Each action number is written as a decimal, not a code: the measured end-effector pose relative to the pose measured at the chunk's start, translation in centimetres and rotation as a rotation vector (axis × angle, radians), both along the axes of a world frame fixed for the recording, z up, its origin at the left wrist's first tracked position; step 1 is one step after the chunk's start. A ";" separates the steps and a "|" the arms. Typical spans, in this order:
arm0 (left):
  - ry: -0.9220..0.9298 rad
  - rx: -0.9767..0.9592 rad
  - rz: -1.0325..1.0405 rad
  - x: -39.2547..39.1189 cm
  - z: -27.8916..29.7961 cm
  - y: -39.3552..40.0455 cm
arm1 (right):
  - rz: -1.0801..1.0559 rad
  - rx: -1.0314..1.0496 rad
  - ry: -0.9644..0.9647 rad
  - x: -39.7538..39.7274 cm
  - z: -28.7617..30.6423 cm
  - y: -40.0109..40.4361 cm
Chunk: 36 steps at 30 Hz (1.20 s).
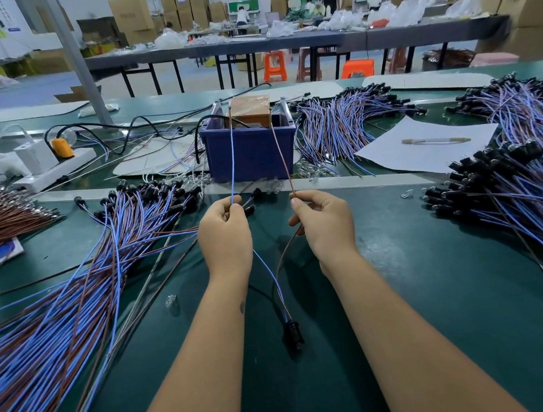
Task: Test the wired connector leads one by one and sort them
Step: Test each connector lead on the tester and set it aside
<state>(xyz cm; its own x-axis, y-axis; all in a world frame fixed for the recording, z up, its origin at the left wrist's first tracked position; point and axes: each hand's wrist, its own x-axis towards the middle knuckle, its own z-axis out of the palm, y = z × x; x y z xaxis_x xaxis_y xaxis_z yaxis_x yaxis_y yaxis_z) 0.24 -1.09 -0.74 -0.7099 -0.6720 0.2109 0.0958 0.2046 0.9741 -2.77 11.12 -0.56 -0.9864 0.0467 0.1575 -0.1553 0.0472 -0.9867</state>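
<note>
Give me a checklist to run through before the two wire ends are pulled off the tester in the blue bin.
1. Left hand pinches the blue wire: ok.
2. Right hand pinches the brown wire: ok.
3. Wire tips reach the contacts at the blue bin: they reach up there, actual contact cannot tell.
4. Test result visible: cannot tell, no indicator shows.
5. Black connector hangs free between the forearms, snagged on nothing: ok.
6. Which pile takes this lead: cannot tell.
</note>
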 end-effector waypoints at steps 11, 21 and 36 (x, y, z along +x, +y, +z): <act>0.003 0.026 -0.002 0.2 0.0 0.1 | 0.025 0.016 0.030 0.1 -0.1 0.1; 0.003 0.043 -0.004 0.2 0.0 0.1 | 0.040 -0.008 0.014 0.1 0.0 0.2; 0.012 0.029 -0.013 0.2 0.0 0.1 | 0.036 0.010 0.013 -0.1 0.0 0.1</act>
<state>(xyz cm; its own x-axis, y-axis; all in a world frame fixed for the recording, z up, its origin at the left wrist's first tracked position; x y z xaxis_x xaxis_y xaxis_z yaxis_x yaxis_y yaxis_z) 0.47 -1.01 -0.72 -0.7160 -0.6690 0.1995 0.1095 0.1746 0.9785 -2.82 11.25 -0.61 -0.9852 0.0091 0.1711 -0.1704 0.0515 -0.9840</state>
